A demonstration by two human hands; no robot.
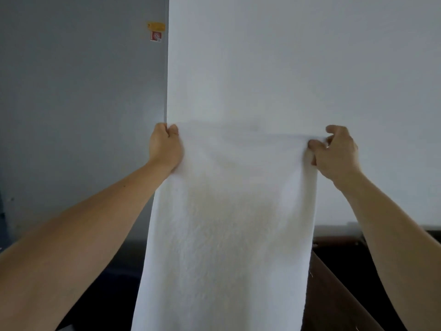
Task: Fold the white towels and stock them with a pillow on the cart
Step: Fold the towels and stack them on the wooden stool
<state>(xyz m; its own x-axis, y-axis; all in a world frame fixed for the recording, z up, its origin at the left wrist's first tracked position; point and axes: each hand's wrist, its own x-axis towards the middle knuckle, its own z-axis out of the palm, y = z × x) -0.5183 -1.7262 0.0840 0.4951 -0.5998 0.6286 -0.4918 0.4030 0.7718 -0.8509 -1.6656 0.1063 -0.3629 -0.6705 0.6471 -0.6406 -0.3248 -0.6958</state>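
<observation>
Up high, left hand (165, 146) and right hand (335, 152) pinch towel (229, 223) corners.

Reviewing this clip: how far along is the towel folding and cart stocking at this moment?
Done: nothing shows as finished; no folded stack, pillow or cart is in view. In hand: the left hand and right hand grip the top corners of one white towel, held up and hanging full length, unfolded. Left: folding this towel, any others, then stocking them with the pillow.
</observation>
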